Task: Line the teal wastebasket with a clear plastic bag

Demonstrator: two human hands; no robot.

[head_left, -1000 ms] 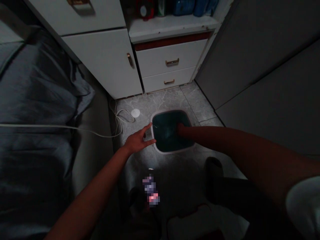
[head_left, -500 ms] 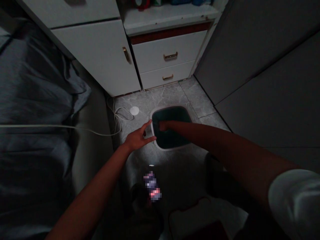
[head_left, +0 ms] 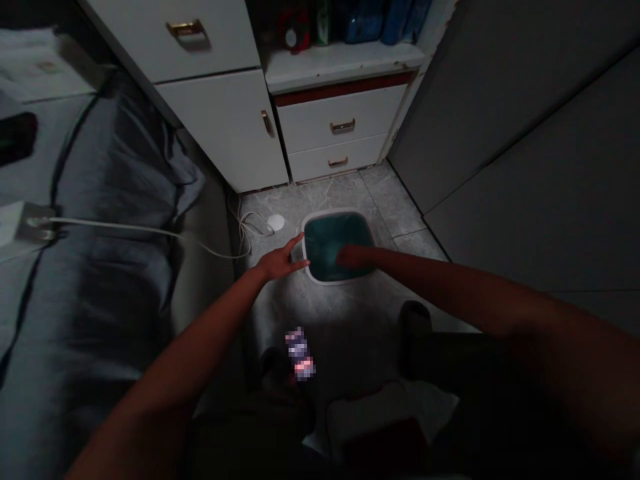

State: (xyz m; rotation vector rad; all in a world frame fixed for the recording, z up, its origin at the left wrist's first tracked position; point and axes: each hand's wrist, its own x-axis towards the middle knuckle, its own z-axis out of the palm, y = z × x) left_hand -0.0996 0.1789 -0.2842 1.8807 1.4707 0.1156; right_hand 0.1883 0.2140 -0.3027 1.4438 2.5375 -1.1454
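- Since the last shot, the right hand [head_left: 354, 256] has slid toward the right side of the square tub [head_left: 338, 213], and the head cam has swung so a white plug [head_left: 35, 225] shows far left of the tub.
- Head view, the only one here: the tub sits on the grey tile floor, white rim, dark teal inside. Can't tell if that's water.
- Left hand [head_left: 280, 262] is open, fingers spread, resting just at the tub's left rim, not gripping anything.
- Right hand is over or in the tub, too dim to say if it's clenched or holding something.
- Where things stand: both hands are at the tub, and nothing is visibly lifted out.
- Beyond the tub is a white two-drawer cabinet [head_left: 342, 127]. Left of the tub lie a white cable [head_left: 245, 233] and a white disc [head_left: 275, 223].
- Nearer the camera than the tub is a pixelated object [head_left: 299, 353], unreadable.
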